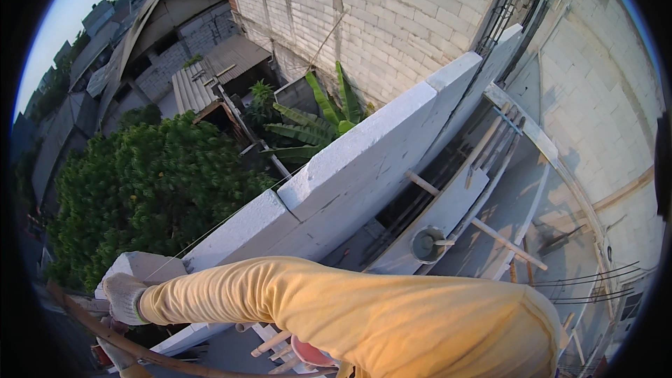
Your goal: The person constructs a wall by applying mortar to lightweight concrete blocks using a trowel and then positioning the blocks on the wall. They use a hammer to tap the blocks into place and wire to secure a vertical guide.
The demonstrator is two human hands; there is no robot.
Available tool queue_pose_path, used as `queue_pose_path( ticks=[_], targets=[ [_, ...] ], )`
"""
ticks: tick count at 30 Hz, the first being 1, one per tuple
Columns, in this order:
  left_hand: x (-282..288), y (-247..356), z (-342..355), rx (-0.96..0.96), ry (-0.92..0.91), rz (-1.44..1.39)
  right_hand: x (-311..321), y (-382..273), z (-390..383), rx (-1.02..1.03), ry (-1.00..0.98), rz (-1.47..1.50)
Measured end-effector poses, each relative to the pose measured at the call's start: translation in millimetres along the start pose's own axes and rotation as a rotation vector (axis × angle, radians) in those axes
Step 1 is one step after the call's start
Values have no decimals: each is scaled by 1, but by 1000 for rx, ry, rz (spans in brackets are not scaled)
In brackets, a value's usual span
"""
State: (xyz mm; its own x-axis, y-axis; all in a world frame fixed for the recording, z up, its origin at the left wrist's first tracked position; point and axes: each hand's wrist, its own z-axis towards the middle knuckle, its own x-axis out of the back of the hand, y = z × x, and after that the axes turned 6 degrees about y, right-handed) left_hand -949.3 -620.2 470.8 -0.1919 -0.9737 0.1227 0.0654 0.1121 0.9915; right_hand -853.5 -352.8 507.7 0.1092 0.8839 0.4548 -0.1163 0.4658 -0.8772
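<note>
A yellow-sleeved right arm crosses the bottom of the view from the right. At its end my gloved right hand (124, 298) is beside a loose-looking white block (142, 264) at the low left end of the block wall (367, 157); its fingers curl down, but what they hold is unclear. Below it my left hand (120, 355), also gloved, is partly behind a curved brown pole (164, 360), its fingers hidden. A thin string (210, 227) runs along the wall top. A red container (311, 352) shows partly under the arm.
Scaffold planks (462, 196) with timber poles and a grey bucket (427, 243) lie below right of the wall. Protruding rebar (581, 280) is at right. Beyond the wall are a drop with a tree (140, 189), banana plants (315, 126), roofs and a taller block wall (399, 21).
</note>
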Motion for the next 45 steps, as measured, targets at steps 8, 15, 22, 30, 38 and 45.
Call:
queue_pose_path(
  ticks=[8,15,22,30,38,45],
  targets=[
    [-20,-1,-30,-252,100,11,-17,-10,38,274,-5,-398],
    [-46,26,-44,-282,227,45,12,-4,49,272,-11,-303],
    [-28,15,-30,-445,136,186,2,-12,72,221,-333,-343],
    [-42,36,-4,-354,96,61,-8,-34,98,150,-384,-300],
    [-28,8,36,-288,216,93,-22,-15,129,630,-333,-604],
    [1,1,-19,-263,360,143,14,-37,86,123,-354,131]
  ],
)
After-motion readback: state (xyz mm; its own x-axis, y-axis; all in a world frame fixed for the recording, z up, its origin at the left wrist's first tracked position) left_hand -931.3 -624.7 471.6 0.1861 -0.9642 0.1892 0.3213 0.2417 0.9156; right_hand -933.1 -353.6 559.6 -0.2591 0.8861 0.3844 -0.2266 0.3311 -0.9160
